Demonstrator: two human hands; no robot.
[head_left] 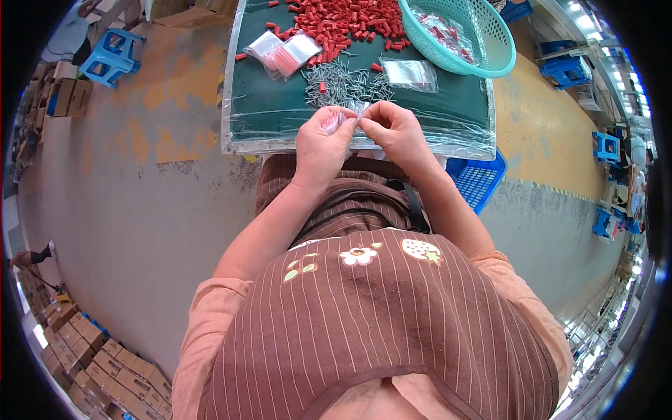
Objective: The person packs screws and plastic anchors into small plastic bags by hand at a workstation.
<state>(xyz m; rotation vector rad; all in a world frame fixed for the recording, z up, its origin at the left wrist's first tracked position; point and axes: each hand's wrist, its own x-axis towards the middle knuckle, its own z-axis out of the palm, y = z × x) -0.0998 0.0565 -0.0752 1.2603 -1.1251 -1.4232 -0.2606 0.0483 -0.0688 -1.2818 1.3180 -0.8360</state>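
Observation:
Both hands meet at the near edge of the table, closed on one small clear plastic bag (334, 122) with something reddish inside. My left hand (322, 143) grips the bag's body. My right hand (399, 136) pinches its other end between thumb and forefinger. Just beyond the fingers lies a pile of grey screws (339, 82). Behind it spreads a heap of red plastic plugs (343, 17). Clear bags (283, 54) lie left of the screws, some with red showing. To the right lies a stack of flat clear bags (411, 75).
A mint-green basket (495, 45) with filled bags stands at the table's right. The green tabletop (262, 91) has a film-wrapped edge. A blue crate (483, 182) sits below right. Blue stools (113, 56) and cartons (126, 371) stand around the floor.

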